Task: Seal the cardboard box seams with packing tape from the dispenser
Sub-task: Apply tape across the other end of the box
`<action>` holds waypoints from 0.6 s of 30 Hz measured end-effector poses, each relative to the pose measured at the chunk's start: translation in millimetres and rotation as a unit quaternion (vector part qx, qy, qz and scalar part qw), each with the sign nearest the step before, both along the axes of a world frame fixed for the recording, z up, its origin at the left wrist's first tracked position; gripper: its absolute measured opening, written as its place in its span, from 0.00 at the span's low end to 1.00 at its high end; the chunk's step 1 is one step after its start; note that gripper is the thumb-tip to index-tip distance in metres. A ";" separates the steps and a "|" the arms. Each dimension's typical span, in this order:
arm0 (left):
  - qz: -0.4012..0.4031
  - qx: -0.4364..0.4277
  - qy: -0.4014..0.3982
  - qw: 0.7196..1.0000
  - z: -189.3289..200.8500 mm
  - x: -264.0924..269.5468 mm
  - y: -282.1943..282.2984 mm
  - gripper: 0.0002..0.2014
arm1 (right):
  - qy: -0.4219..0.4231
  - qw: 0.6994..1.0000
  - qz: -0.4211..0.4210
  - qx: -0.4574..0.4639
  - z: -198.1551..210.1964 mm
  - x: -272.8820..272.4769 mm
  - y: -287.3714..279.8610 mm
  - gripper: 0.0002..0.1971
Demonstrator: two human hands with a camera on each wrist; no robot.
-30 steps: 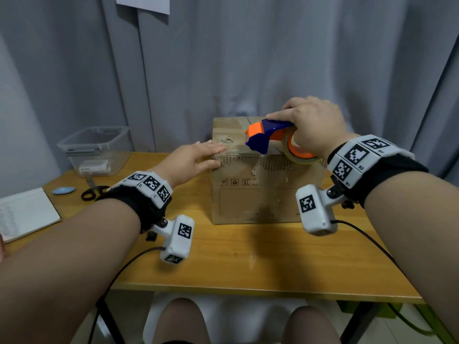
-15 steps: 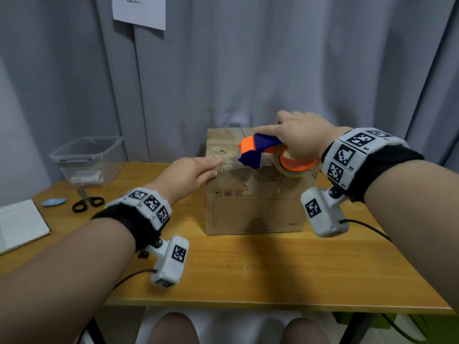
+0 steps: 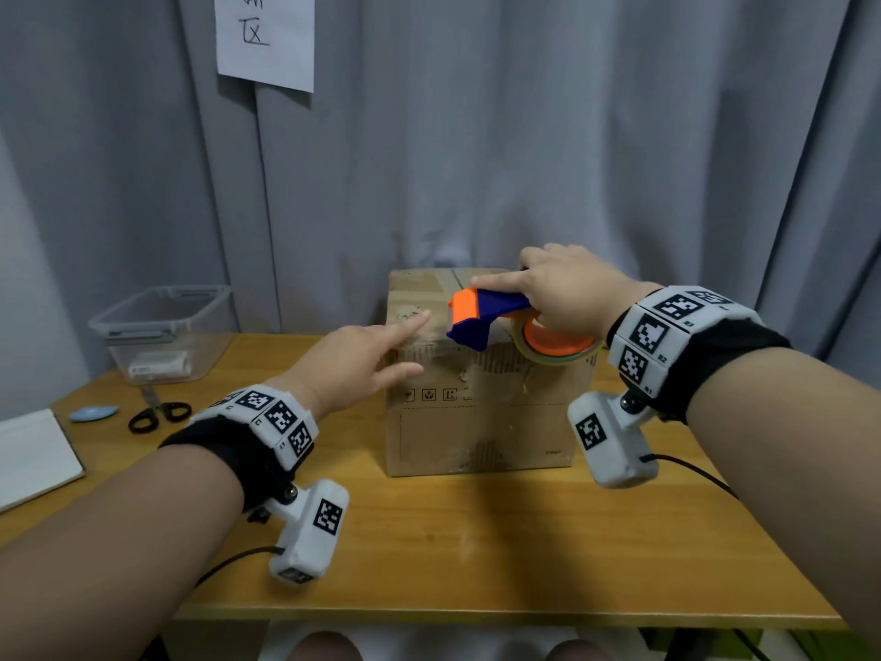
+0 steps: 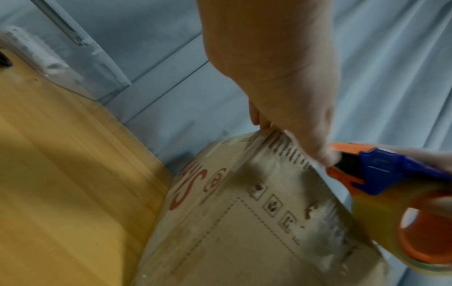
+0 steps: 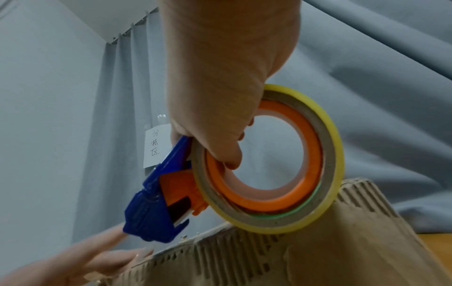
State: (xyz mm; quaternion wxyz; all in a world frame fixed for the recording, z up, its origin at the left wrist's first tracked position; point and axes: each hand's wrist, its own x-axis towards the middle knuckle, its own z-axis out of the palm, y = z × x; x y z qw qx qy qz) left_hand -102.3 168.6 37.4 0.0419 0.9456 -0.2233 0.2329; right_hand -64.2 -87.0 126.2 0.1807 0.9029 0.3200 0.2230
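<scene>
A worn cardboard box (image 3: 481, 422) stands on the wooden table (image 3: 476, 541), near the curtain. My right hand (image 3: 567, 291) grips a blue and orange tape dispenser (image 3: 481, 317) with its tape roll (image 5: 269, 158), held on the box's top front edge (image 5: 244, 249). The index finger lies along the dispenser's top. My left hand (image 3: 362, 355) reaches the box's top left front corner with straight fingers; its fingertips (image 4: 320, 156) press the top edge just left of the dispenser (image 4: 381, 170). The box top is mostly hidden by both hands.
A clear plastic bin (image 3: 162, 331) stands at the back left of the table. Black scissors (image 3: 157, 412), a small blue object (image 3: 93, 414) and a white notebook (image 3: 33, 455) lie at the left. A grey curtain (image 3: 524, 136) with a paper note (image 3: 264, 38) hangs close behind the box.
The right hand has kept the dispenser at the box's top front edge. The left hand's fingers have stretched out along the top left corner. The head view has tilted upward.
</scene>
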 end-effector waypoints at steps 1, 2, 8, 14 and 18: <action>0.015 0.042 -0.013 0.999 1.0 2.1 -3.7 0.31 | -0.002 1.000 -0.001 0.002 0.1 0.7 0.4 0.29; 0.023 0.075 -0.031 0.996 0.5 4.6 -7.9 0.31 | -0.003 1.000 -0.001 0.001 0.6 0.9 1.3 0.29; 0.039 0.020 -0.062 0.997 -6.8 9.7 -11.9 0.23 | 0.041 0.999 -0.011 0.001 7.7 -3.9 12.6 0.30; 0.120 0.021 -0.042 0.992 -1.8 11.8 26.0 0.22 | 0.028 0.999 0.044 0.000 8.2 -8.7 54.1 0.32; 0.143 -0.011 -0.020 0.989 -1.8 12.5 26.0 0.22 | 0.006 0.997 0.073 -0.023 19.0 -11.5 57.9 0.28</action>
